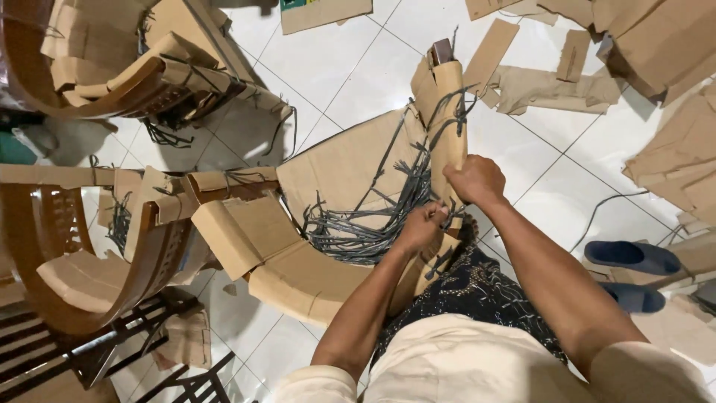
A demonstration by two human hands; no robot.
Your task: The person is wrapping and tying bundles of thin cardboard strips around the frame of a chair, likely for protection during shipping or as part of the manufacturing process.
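Far off to the left of both hands, wooden chairs (82, 246) sit bundled in cardboard and strapped, nothing loose held in them that I can see. The left hand (420, 227) is closed tight on grey plastic straps (358, 224), thin, limp and likely slippery, best gripped near the knot. Just above, the right hand (477, 179) clamps shut on the cardboard-wrapped chair leg (446, 112), light, stiff, easily creased; blue sandals (632, 257) lie right.

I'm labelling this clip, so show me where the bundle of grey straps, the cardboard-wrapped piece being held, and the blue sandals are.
Grey straps (358, 224): head view, middle of the loose bundle.
Cardboard-wrapped piece (446, 97): head view, its upper wrapped section.
Blue sandals (630, 256): head view, upper sandal's strap.
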